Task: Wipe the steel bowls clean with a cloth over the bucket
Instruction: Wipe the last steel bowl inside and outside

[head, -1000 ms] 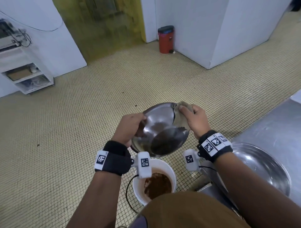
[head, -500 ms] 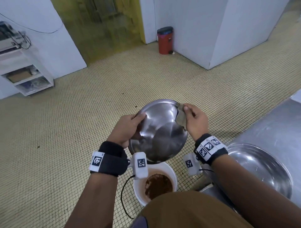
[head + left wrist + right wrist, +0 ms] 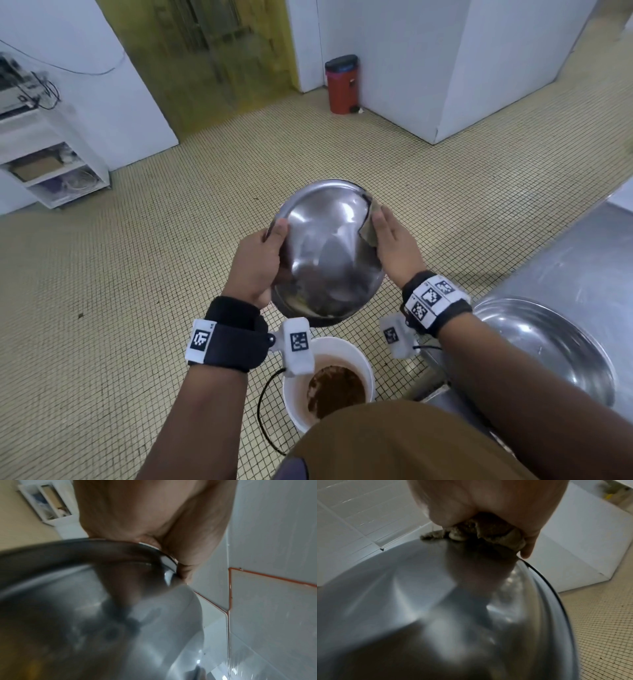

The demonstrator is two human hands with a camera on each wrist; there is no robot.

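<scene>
Gripping the tilted bowl with my left hand, my right hand's grip presses the cloth flat-fingered at its rim, above the bucket.

There are two steel bowls: one bowl held up in the air, and a second bowl lying on the steel surface at the right. There is one cloth, one white bucket on the floor, and one red bin far by the wall. One white shelf unit stands at the left. Two hands are visible, the left hand and the right hand. Each wrist carries one black band, so two bands.
</scene>
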